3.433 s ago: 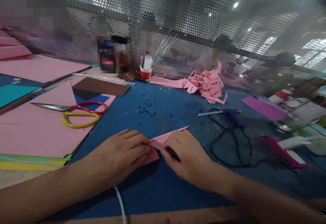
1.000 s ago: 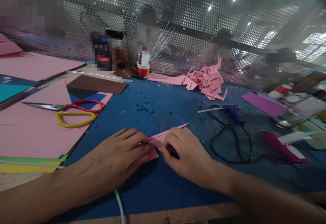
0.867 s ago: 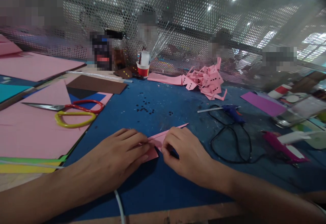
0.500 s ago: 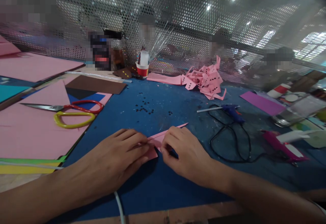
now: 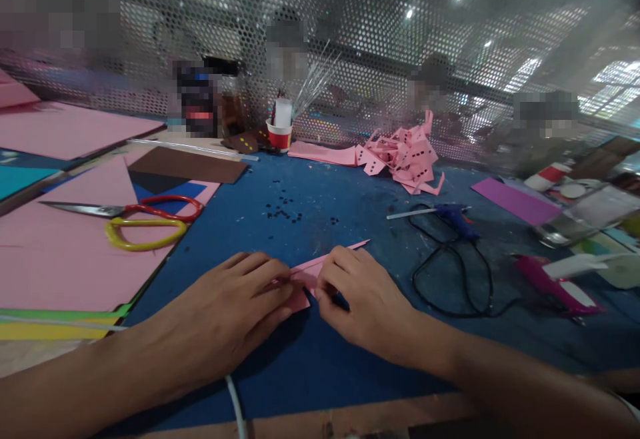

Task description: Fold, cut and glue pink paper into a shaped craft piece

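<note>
Both my hands rest at the middle of the blue table (image 5: pixel 340 352), on a folded piece of pink paper (image 5: pixel 311 271). My left hand (image 5: pixel 245 306) lies over its left part, fingers bent and closed on it. At the paper's right part, my right hand (image 5: pixel 363 292) is curled with thumb and fingertips pinched on it. A thin folded edge sticks out past my right fingers toward the upper right. My fingers hide much of the paper. Small black dots (image 5: pixel 285 211) lie scattered on the table beyond my hands.
Left, scissors (image 5: pixel 125 212) with red and yellow handles lie on pink sheets (image 5: pixel 65 272). A heap of dotted pink paper pieces (image 5: pixel 407 156) and a red-white cup (image 5: pixel 279 136) stand at the back. Right are a blue glue gun (image 5: pixel 457 220), its looped black cord, and a magenta glue gun (image 5: pixel 553 286).
</note>
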Demonstrator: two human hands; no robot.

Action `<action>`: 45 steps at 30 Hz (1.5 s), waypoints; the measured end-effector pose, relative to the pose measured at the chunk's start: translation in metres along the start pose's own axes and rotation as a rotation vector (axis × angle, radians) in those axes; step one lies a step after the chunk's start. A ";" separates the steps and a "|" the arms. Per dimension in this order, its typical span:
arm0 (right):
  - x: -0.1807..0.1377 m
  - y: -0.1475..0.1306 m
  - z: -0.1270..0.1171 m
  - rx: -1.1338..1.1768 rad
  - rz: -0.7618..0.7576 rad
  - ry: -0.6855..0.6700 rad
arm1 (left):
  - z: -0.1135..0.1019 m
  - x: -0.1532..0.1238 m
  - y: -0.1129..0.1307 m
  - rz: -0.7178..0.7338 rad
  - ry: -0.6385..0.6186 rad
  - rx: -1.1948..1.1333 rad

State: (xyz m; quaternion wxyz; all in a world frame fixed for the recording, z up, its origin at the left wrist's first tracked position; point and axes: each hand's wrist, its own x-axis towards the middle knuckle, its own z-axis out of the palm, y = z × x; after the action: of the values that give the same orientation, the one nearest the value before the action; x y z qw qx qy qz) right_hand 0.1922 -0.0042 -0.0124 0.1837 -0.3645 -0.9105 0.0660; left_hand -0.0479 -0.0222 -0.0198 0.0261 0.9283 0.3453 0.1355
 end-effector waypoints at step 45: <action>0.002 0.001 0.001 -0.003 0.040 -0.026 | -0.003 0.003 0.002 0.040 0.044 0.032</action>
State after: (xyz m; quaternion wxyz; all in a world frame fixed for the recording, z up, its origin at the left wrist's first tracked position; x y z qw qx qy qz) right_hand 0.1911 -0.0027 -0.0131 0.1701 -0.3823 -0.9053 0.0728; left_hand -0.0454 -0.0221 -0.0158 0.0011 0.9321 0.3293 0.1508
